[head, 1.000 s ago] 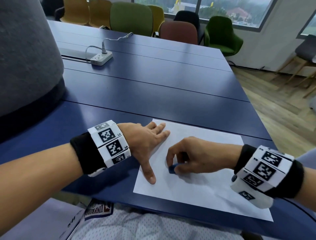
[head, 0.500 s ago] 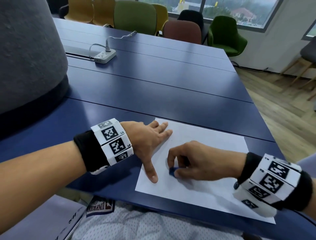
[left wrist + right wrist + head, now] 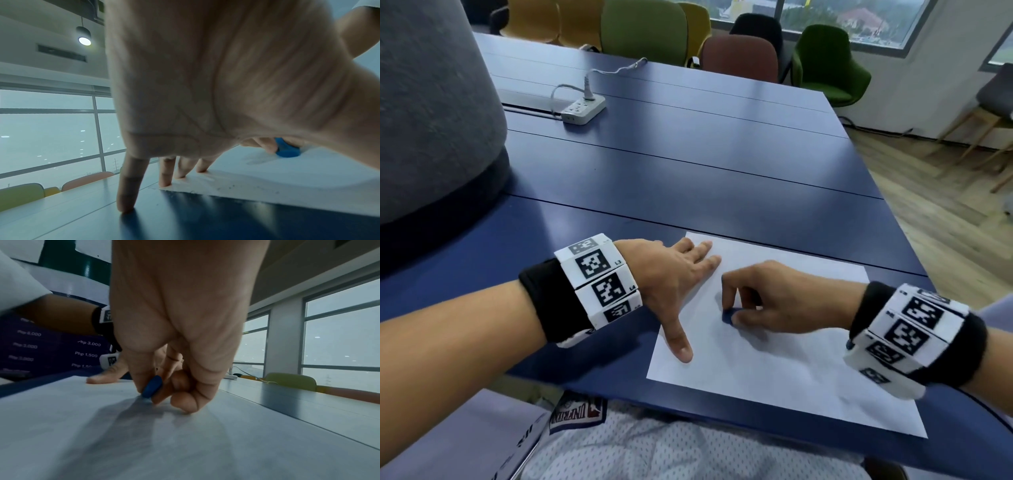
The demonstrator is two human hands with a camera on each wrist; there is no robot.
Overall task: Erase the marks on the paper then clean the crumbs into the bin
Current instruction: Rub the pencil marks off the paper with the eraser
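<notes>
A white sheet of paper [image 3: 791,356] lies near the front edge of the dark blue table [image 3: 688,164]. My left hand [image 3: 674,281] rests flat on the paper's left edge, its fingers spread and its thumb pressing the sheet; the little finger [image 3: 127,191] touches the bare table. My right hand [image 3: 767,301] pinches a small blue eraser [image 3: 730,314] and holds its edge against the paper [image 3: 185,443]. From the left wrist the eraser [image 3: 286,148] shows beside a faint grey mark [image 3: 257,160], and dark crumbs [image 3: 232,186] dot the sheet's edge. No bin is in view.
A white power strip [image 3: 583,109] with a cable sits at the table's far left. A large grey rounded object [image 3: 431,102] stands at the left. Coloured chairs [image 3: 647,31] line the far side. Wooden floor [image 3: 945,212] lies beyond the table's right edge.
The right hand with the eraser has shifted slightly along the paper, near the left thumb. The left hand stays pressed on the sheet's left edge.
</notes>
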